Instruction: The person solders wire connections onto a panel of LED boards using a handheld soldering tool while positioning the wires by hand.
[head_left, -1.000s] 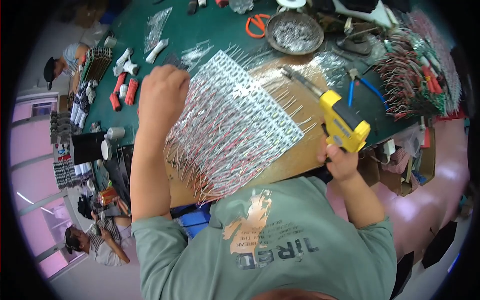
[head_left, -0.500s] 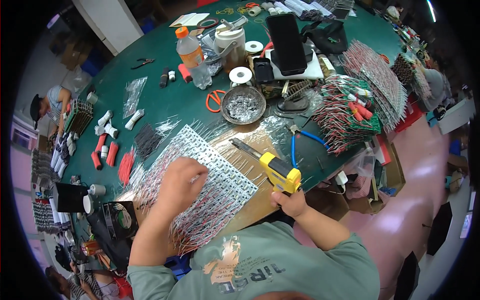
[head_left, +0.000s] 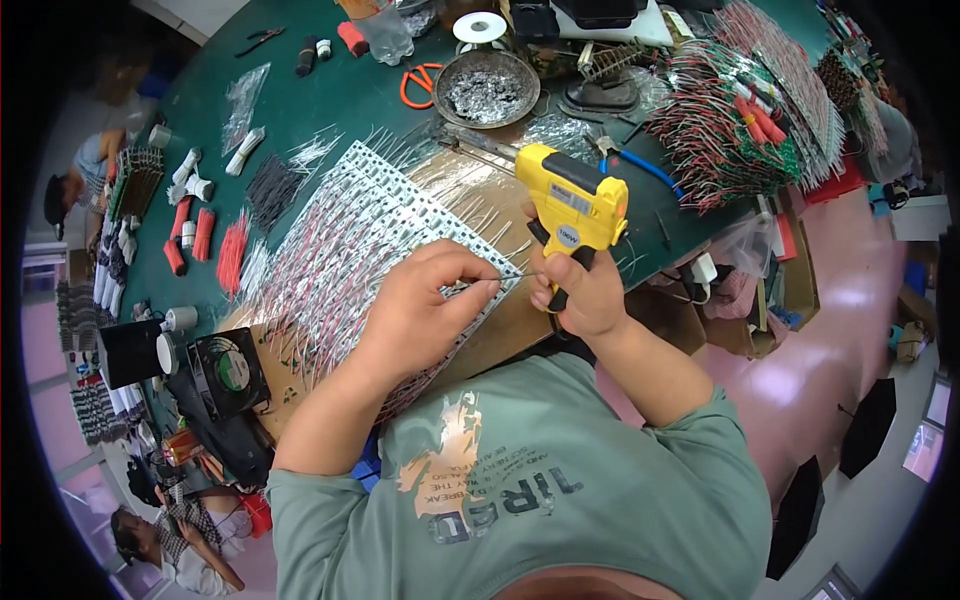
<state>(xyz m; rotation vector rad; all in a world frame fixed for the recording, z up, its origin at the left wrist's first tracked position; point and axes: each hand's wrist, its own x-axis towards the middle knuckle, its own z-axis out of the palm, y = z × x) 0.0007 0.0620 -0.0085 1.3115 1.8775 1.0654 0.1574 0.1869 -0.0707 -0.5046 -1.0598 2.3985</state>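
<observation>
Nearest the body, the left hand (head_left: 430, 300) hangs above the lower part of the wired panel (head_left: 400, 215), its thumb and forefinger closed in a pinch on a thin strand (head_left: 518, 277). The strand stretches to the right hand (head_left: 590, 290), whose fingers wrap the handle of a yellow soldering gun (head_left: 570, 200); whether they grip the strand too, I cannot tell. A loose pinch could let the strand slip, and the left forearm, lying over the panel's crowded leads, could snag or bend some if it swings. The panel lies on a brown board (head_left: 505, 335), just left of the gun. Beyond, the gun's slim tip points left, near the panel's upper edge; if hot, a careless tilt could scorch leads there. Farther off are blue-handled pliers (head_left: 648, 165) and a bowl (head_left: 500, 123) of silvery scraps, probably spilled if knocked.
</observation>
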